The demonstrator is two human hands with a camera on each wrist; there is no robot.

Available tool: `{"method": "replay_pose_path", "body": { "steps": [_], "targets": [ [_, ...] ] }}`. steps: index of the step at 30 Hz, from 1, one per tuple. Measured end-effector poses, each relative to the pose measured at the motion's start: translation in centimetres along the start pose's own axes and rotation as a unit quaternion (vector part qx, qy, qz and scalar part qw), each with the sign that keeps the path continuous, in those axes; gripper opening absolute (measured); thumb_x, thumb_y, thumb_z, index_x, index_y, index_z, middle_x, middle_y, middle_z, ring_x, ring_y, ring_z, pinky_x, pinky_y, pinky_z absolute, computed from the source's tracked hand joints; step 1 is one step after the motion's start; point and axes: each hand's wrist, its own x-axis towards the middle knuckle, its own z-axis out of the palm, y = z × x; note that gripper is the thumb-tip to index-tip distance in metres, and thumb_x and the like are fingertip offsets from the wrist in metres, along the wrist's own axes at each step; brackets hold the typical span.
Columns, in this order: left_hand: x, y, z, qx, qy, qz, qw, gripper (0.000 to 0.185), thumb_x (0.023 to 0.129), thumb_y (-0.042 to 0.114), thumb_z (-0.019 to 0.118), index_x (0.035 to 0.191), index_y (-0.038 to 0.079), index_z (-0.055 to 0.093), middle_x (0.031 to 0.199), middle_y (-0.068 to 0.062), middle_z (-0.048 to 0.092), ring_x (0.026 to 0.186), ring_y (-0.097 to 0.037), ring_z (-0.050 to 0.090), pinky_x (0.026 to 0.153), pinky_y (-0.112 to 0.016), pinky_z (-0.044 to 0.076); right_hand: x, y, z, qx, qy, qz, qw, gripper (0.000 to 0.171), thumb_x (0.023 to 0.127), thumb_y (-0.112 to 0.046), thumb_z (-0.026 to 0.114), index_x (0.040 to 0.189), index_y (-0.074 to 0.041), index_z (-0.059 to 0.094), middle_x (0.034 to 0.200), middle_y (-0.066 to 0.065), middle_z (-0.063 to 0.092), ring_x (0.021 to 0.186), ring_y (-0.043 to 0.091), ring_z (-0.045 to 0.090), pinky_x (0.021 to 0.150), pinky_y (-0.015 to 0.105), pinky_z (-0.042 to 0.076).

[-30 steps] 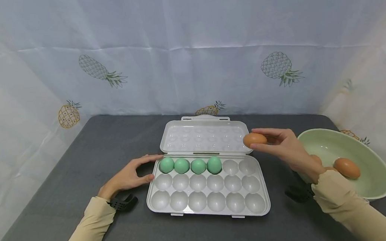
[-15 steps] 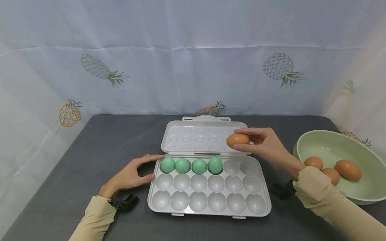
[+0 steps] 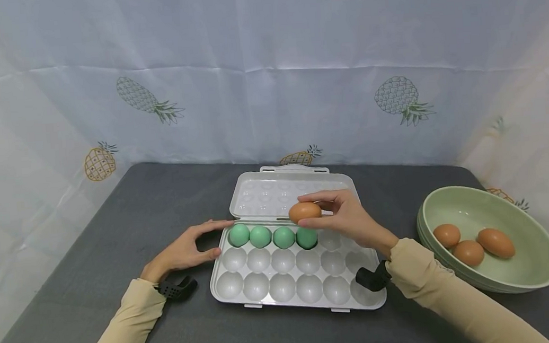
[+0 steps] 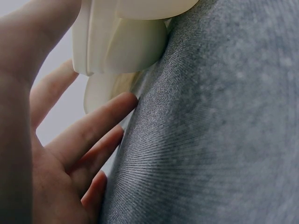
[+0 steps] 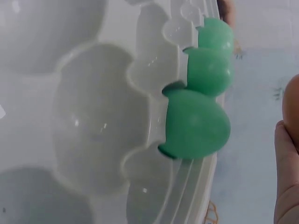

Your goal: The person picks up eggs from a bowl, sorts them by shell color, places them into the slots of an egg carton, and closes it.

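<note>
Grey worktop (image 3: 115,214): a dark, cloth-like surface on which everything is set, backed by a pale sheet printed with pineapples (image 3: 147,100).
Left hand (image 3: 181,249): laid flat on the worktop at the left end of the egg tray, fingers straight and relaxed, nothing held; the fingertips (image 4: 126,100) are seen touching or all but touching the tray's edge in the left wrist view.
Egg tray (image 3: 245,301): a white plastic box, opened, with its lid (image 3: 266,190) folded back behind it; three rows of cups are shown.
Green eggs (image 3: 260,237): four are seated side by side in the back row, counted from the left end; the same eggs (image 5: 196,123) are seen close up in the right wrist view.
Brown egg (image 3: 304,212): pinched between thumb and fingers, held in the air just above the fourth green egg, at the back edge of the tray.
Right hand (image 3: 344,217): reached across the tray from the right, its grip closed round the brown egg.
Green bowl (image 3: 535,275): set on the worktop well right of the tray; three brown eggs (image 3: 469,252) are lying inside it.
</note>
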Motion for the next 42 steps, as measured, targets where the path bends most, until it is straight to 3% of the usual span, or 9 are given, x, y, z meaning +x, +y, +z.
{"method": "replay_pose_path", "body": {
  "steps": [10, 14, 22, 29, 37, 42],
  "targets": [
    [0.0, 0.1, 0.0, -0.002, -0.002, -0.001, 1.0, 0.06, 0.091, 0.028, 0.079, 0.146, 0.023, 0.057, 0.148, -0.002, 0.061, 0.148, -0.045, 0.042, 0.127, -0.06, 0.023, 1.4, -1.0, 3.1, 0.008, -0.02, 0.0, 1.0, 0.055, 0.082, -0.008, 0.085, 0.134, -0.01, 0.068, 0.14, 0.014, 0.064, 0.124, 0.028, 0.067, 0.093, 0.029, 0.061],
    [0.1, 0.2, -0.1, -0.004, -0.005, -0.007, 1.0, 0.061, 0.09, 0.028, 0.079, 0.147, 0.023, 0.057, 0.149, -0.003, 0.06, 0.147, -0.044, 0.043, 0.122, -0.07, 0.024, 2.0, -1.3, 4.4, 0.014, -0.031, 0.002, 0.999, 0.053, 0.082, -0.007, 0.085, 0.133, -0.011, 0.07, 0.138, 0.014, 0.066, 0.121, 0.023, 0.068, 0.095, 0.031, 0.06],
    [0.1, 0.3, -0.1, -0.011, -0.011, -0.022, 0.9996, 0.061, 0.09, 0.028, 0.079, 0.147, 0.023, 0.057, 0.151, -0.007, 0.058, 0.147, -0.046, 0.043, 0.12, -0.074, 0.024, 2.9, -1.2, 6.7, 0.048, -0.055, -0.008, 0.997, 0.048, 0.087, -0.009, 0.081, 0.134, -0.007, 0.068, 0.131, 0.012, 0.071, 0.112, 0.017, 0.072, 0.097, 0.03, 0.061],
    [0.2, 0.2, -0.3, -0.017, -0.013, -0.017, 0.9996, 0.061, 0.091, 0.031, 0.078, 0.147, 0.022, 0.057, 0.151, -0.008, 0.058, 0.146, -0.045, 0.044, 0.121, -0.074, 0.022, 3.3, -1.1, 8.5, 0.002, -0.041, 0.001, 0.999, 0.055, 0.085, -0.014, 0.083, 0.137, -0.015, 0.067, 0.128, 0.01, 0.072, 0.11, 0.017, 0.07, 0.092, 0.03, 0.059],
    [0.3, 0.0, -0.2, -0.014, -0.014, -0.002, 0.9998, 0.06, 0.092, 0.034, 0.077, 0.147, 0.021, 0.056, 0.148, -0.008, 0.06, 0.146, -0.046, 0.043, 0.122, -0.073, 0.021, 3.3, -0.6, 10.4, 0.001, -0.058, 0.001, 0.998, 0.045, 0.083, -0.016, 0.085, 0.127, -0.012, 0.074, 0.125, 0.005, 0.072, 0.103, 0.009, 0.068, 0.092, 0.029, 0.06],
    [0.2, 0.0, -0.2, -0.015, -0.015, -0.008, 0.9997, 0.06, 0.092, 0.035, 0.077, 0.147, 0.022, 0.056, 0.149, -0.009, 0.06, 0.147, -0.048, 0.04, 0.121, -0.075, 0.02, 3.4, -0.6, 11.1, -0.014, -0.062, -0.023, 0.998, 0.045, 0.079, -0.013, 0.088, 0.123, -0.01, 0.075, 0.12, 0.007, 0.075, 0.1, 0.005, 0.068, 0.091, 0.025, 0.061]
  ]
}}
